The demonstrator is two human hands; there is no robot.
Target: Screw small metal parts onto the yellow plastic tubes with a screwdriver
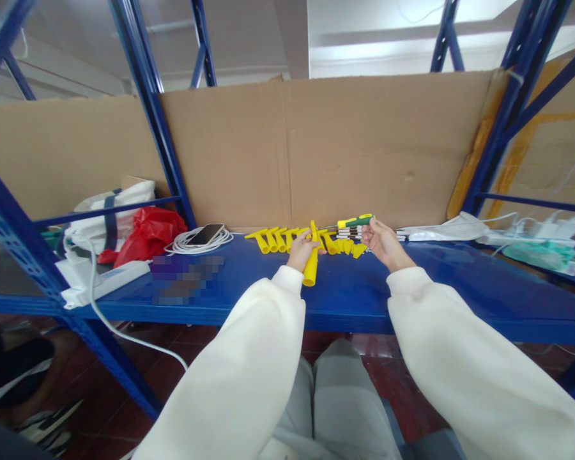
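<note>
My left hand (301, 249) is closed round a yellow plastic piece (310, 271) with a tube-shaped lower end. In my right hand (382, 241) is a screwdriver (354, 221) with a green and yellow handle, gripped at the handle's end. Its shaft points left, toward the upper part of the yellow piece; whether the tip touches it I cannot tell. Several similar yellow pieces (273, 240) stand in a row behind and left of my left hand. Small yellow parts (349, 247) lie between my hands, near a stack of thin dark and white items (349, 232).
On the blue shelf's left are a phone (206, 234) on a coiled white cable (179, 243), a red plastic bag (148, 233) and a white power strip (112, 280). A cardboard panel (364, 147) closes the back. White plastic packaging (445, 229) lies right. Another person's leg (16, 370) shows lower left.
</note>
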